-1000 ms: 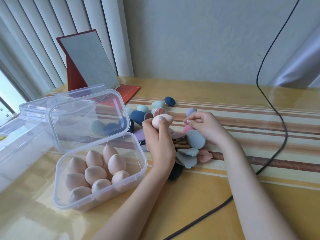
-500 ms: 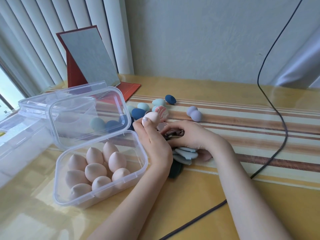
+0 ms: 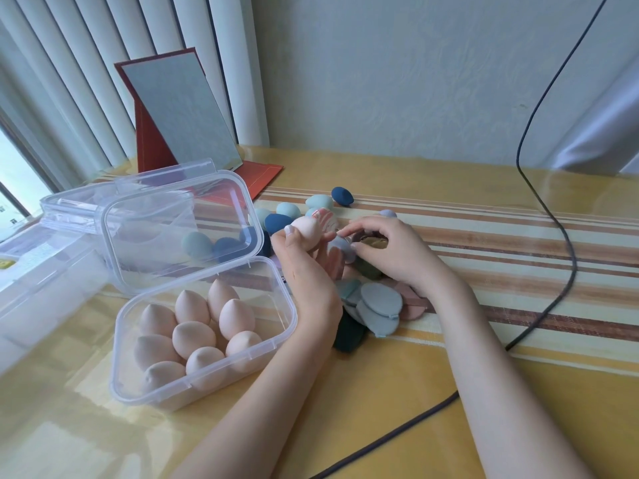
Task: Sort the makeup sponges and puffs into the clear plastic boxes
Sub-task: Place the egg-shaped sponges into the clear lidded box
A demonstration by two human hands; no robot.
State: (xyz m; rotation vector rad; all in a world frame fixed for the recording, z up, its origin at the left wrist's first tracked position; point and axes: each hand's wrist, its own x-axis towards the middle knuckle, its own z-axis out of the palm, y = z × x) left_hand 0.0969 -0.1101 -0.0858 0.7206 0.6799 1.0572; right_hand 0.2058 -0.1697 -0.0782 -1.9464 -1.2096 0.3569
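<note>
Left grip (image 3: 304,271): holds peach sponge (image 3: 306,229) | right grip (image 3: 390,250): moved onto puffs beside it, pinching lilac puff (image 3: 340,245) | I judge boxing next.

Home dressing corner: folding mirror (image 3: 179,108), vertical blinds (image 3: 86,74), striped tablecloth (image 3: 484,257).

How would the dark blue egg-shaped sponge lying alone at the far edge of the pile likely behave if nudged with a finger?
The dark blue sponge has a rounded, egg-like body and lies on its side on the smooth table, so it would probably roll or wobble off course. Like the beige sponge the left hand holds, it looks soft and light.
</note>
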